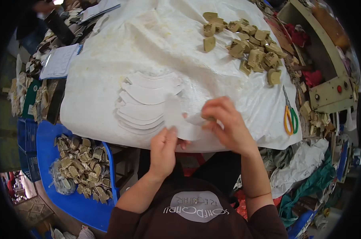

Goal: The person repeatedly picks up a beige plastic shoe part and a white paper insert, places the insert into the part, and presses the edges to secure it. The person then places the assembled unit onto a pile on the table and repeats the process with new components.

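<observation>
My left hand (164, 151) is closed on a curved white strip (175, 115), thumb on top and fingers underneath, just above the table's near edge. Close to the strip's right end is my right hand (226, 123), its fingers bent and drawn together. Motion blur hides what sits between those fingertips. Left of the held strip, several similar curved white strips (146, 95) lie overlapping in a fanned pile on the white sheet (97, 95).
Khaki curved pieces (256, 47) are heaped at the far right. Scissors with orange and green handles (290, 119) lie near the right edge. A blue bin (47, 139) of khaki pieces stands lower left. A clipboard (60, 61) rests at left.
</observation>
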Motion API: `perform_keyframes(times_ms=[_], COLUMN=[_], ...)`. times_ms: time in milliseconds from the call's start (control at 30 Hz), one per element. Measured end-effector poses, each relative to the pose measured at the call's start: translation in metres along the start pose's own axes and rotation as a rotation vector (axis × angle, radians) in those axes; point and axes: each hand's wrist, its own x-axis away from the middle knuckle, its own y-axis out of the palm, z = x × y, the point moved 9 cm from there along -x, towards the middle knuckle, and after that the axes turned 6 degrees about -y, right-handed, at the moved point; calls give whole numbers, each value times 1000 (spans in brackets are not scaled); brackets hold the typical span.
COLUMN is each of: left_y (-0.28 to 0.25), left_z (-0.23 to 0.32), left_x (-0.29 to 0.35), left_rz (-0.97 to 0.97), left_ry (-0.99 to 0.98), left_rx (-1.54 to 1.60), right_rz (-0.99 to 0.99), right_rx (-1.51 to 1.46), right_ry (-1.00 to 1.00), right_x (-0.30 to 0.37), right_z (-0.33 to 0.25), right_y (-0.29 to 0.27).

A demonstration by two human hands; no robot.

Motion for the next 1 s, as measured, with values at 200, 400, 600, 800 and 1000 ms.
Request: perform_keyframes(times_ms=[200,400,600,800,1000], left_y=[6,15,20,46,58], left_z=[0,1,-3,-4,5], left_x=[-4,2,3,16,25], left_rz=[-15,-59,-90,-156,-221], left_ry=[21,39,30,25,53], left_rx=[335,331,395,448,399], right_rz=[43,471,599,632,643], right_rx=[310,-30,-446,-218,-45], right_ry=[83,305,108,-218,-295], right_x=[20,61,66,60,66], right_z=[25,62,11,-51,-57], right_y=[-2,-27,-37,-25,-19])
